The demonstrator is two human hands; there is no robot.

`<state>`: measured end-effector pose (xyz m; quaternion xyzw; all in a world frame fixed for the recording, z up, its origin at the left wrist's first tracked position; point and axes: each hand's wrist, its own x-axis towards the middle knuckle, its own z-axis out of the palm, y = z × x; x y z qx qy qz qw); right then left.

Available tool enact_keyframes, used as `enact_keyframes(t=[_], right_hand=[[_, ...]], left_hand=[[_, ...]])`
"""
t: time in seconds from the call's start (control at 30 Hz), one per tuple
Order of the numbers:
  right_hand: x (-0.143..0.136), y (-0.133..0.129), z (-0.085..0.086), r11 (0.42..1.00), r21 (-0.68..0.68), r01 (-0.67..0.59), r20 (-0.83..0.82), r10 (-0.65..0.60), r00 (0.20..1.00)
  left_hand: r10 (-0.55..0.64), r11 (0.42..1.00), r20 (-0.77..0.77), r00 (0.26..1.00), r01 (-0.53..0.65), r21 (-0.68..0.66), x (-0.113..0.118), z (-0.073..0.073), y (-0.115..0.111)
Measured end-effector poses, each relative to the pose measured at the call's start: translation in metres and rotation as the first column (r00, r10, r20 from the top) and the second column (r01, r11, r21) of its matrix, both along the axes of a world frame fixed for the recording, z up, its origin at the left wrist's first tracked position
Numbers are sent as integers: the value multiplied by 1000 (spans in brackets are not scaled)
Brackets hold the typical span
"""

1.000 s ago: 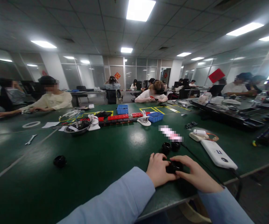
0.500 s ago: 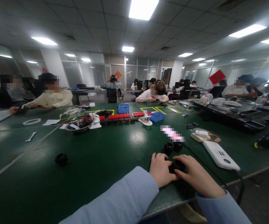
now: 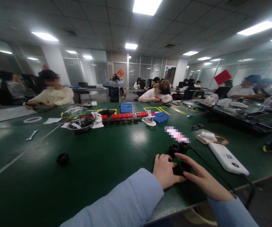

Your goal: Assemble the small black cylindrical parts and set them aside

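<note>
Your left hand (image 3: 166,171) pinches a black ring (image 3: 182,168) from the left, at the near right of the green table (image 3: 98,170); your right hand (image 3: 203,179) is spread around its right side, thumb against it, two more rings (image 3: 174,149) just beyond

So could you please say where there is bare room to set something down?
A broad bare patch lies between the lone black part and the left hand. It is crowded around the right hand: two black parts beyond it, a white device at right.
</note>
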<state>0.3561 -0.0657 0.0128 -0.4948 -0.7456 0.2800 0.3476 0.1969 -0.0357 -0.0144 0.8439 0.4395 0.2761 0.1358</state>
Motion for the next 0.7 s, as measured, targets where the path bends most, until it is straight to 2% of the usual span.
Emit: enact_keyframes(t=[0.03, 0.1, 0.17, 0.3, 0.37, 0.43, 0.57, 0.63, 0.7], right_hand=[[-3, 0, -4, 995, 68, 72, 26, -74, 997], [-9, 2, -10, 950, 210, 233, 99, -257, 961], [-12, 4, -13, 913, 271, 303, 169, -356, 919], [-9, 4, -10, 940, 261, 220, 160, -267, 950], [-5, 4, -7, 939, 289, 188, 80, -219, 972], [-1, 5, -6, 929, 294, 224, -50, -219, 975], [5, 10, -11, 852, 208, 480, -247, -429, 869], [5, 13, -17, 811, 169, 560, -244, -516, 821], [5, 16, -24, 794, 170, 584, -225, -546, 807]], left_hand=[[2, 1000, 0, 1000, -2, 1, 0, 0, 0], [6, 1000, 1, 1000, -6, 5, 1, -1, -1], [12, 1000, 1, 1000, -12, 7, 1, -1, -1], [31, 1000, 2, 1000, -31, 3, 0, 1, -2], [40, 999, 2, 999, -40, -1, -1, 2, -2], [42, 999, -1, 999, -42, -4, -1, 2, -2], [55, 998, -4, 998, -55, 3, 0, 2, -1], [72, 997, -4, 997, -72, 9, 2, 2, -1], [86, 996, -4, 996, -86, 11, 3, 2, -1]])
